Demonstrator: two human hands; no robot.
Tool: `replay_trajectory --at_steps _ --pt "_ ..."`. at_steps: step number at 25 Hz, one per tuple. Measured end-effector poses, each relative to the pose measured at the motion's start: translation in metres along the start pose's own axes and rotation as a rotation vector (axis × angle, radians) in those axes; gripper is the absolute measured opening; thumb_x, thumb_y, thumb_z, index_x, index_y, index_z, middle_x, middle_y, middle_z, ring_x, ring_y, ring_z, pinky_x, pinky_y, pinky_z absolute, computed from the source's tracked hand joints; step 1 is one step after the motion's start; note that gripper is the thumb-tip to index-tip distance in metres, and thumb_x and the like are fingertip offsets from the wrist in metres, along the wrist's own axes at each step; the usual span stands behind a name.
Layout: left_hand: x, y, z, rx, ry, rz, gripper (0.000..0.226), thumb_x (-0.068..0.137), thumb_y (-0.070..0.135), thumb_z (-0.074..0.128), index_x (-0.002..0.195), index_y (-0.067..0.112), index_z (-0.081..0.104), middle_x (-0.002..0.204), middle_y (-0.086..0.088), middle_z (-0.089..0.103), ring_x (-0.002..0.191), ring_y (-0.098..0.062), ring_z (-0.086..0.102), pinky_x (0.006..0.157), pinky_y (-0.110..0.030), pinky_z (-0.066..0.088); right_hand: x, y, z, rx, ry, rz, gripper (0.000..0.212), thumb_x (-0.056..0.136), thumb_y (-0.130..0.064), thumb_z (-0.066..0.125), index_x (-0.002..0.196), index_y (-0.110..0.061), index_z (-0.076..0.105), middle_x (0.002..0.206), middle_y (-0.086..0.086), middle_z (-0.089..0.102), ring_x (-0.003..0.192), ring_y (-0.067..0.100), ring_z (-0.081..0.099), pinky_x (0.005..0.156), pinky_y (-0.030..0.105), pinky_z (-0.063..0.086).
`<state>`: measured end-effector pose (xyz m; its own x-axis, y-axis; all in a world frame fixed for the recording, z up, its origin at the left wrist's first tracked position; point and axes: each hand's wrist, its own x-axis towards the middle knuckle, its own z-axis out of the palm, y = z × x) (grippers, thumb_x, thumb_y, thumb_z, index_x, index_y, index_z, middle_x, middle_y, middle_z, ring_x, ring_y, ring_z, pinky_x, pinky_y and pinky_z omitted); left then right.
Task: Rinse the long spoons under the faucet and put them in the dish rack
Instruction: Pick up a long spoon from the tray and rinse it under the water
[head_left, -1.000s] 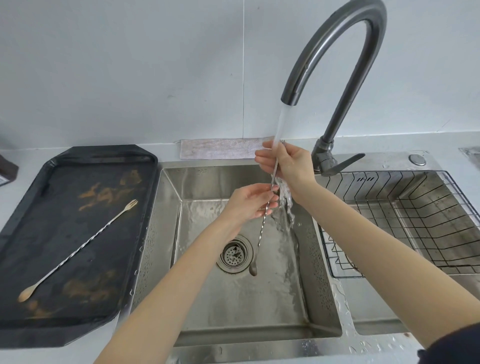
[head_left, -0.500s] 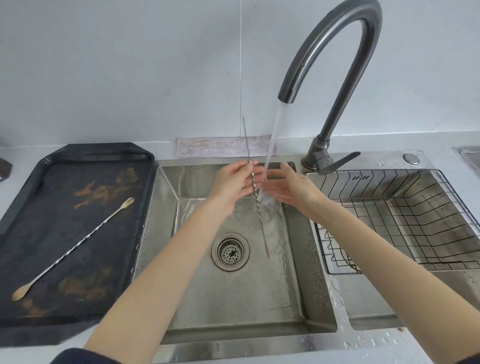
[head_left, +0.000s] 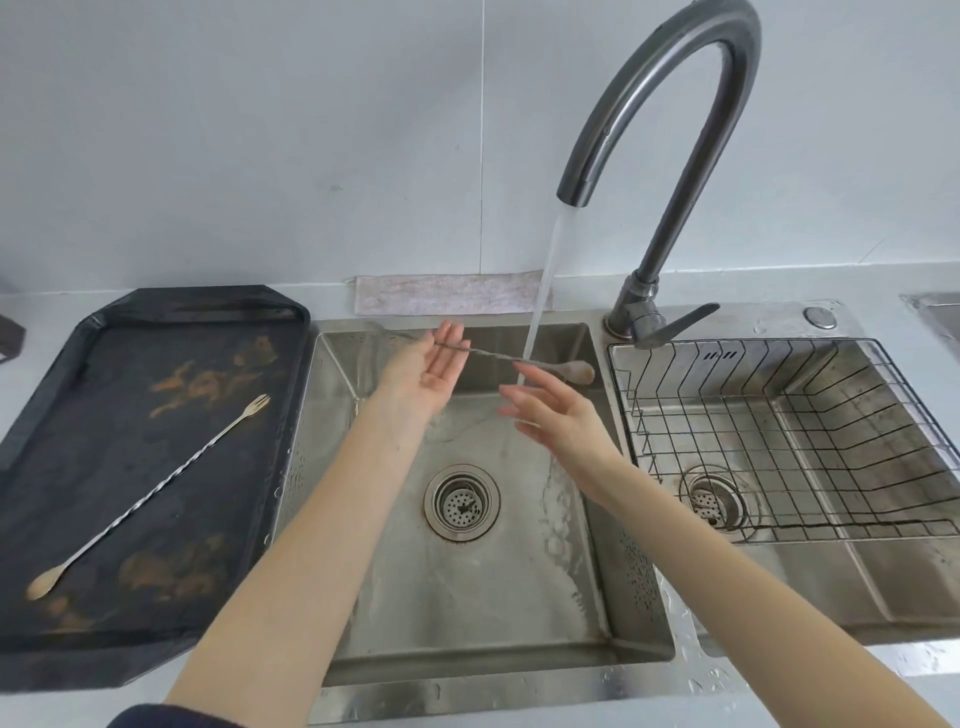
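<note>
From the head view, water is running from the faucet (head_left: 670, 130) in a steady stream down into the left basin of the sink (head_left: 467, 571). The left hand (head_left: 431, 371) is reaching over the back of that basin with its palm turned up and its fingers mostly spread; a long spoon (head_left: 498, 355) is lying across those fingers, pinched loosely near the fingertips (the grip point itself is blurred). The spoon is lying nearly level, its twisted stem crossing through the stream and its bowl end pointing right, toward the basin's far right corner. Its other end is trailing off to the left as a faint blur over the sink's back edge.

The right hand (head_left: 550, 415) is hovering just below and in front of the spoon, fingers open and relaxed, grasping nothing and not touching the stem.

A second long spoon (head_left: 150, 493) is lying diagonally on the dark tray (head_left: 62, 374) at the left of the worktop (head_left: 52, 706), its fork-tipped end up toward the sink and its bowl end near the tray's lower left. The tray's surface is showing brownish smears.

The wire dish rack (head_left: 779, 441) is sitting in the right basin, with no utensils in it. A pale folded cloth (head_left: 447, 294) is resting along the wall behind the sink.
</note>
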<state>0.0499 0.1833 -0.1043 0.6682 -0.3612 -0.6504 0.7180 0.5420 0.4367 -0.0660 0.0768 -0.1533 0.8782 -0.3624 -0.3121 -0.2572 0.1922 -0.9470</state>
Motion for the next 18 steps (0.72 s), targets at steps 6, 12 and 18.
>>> replay_trajectory --at_steps 6,12,18 --pt "-0.002 -0.017 -0.009 -0.019 0.037 -0.075 0.027 0.099 0.002 0.034 0.079 -0.004 0.052 0.136 -0.013 0.054 0.125 -0.021 0.053 0.095 -0.034 0.045 0.009 -0.017 0.018 0.247 0.092 -0.139 0.02 0.092 -0.009 0.053 0.094 -0.024 0.066 0.097 -0.006 0.068 0.074 -0.005 0.068 0.075 0.01 0.053" --pt "0.003 -0.033 -0.03 0.358 0.021 -0.209 0.025 0.097 0.009 0.043 0.077 0.0 0.053 0.057 -0.009 0.073 0.053 -0.014 0.072 0.086 -0.025 0.057 0.017 -0.023 0.011 0.191 0.24 -0.181 0.02 0.093 -0.011 0.052 0.092 -0.024 0.066 0.073 -0.01 0.069 0.059 -0.005 0.06 0.065 0.007 0.05" --pt "-0.005 -0.027 -0.022 0.993 -0.06 0.132 0.016 0.096 0.015 0.047 0.092 0.01 0.061 0.079 0.001 0.067 0.058 -0.003 0.067 0.061 -0.018 0.055 0.022 -0.017 0.008 0.035 0.278 -0.119 0.022 0.095 -0.021 0.047 0.095 -0.029 0.067 0.057 -0.015 0.062 0.067 0.0 0.051 0.079 0.021 0.042"
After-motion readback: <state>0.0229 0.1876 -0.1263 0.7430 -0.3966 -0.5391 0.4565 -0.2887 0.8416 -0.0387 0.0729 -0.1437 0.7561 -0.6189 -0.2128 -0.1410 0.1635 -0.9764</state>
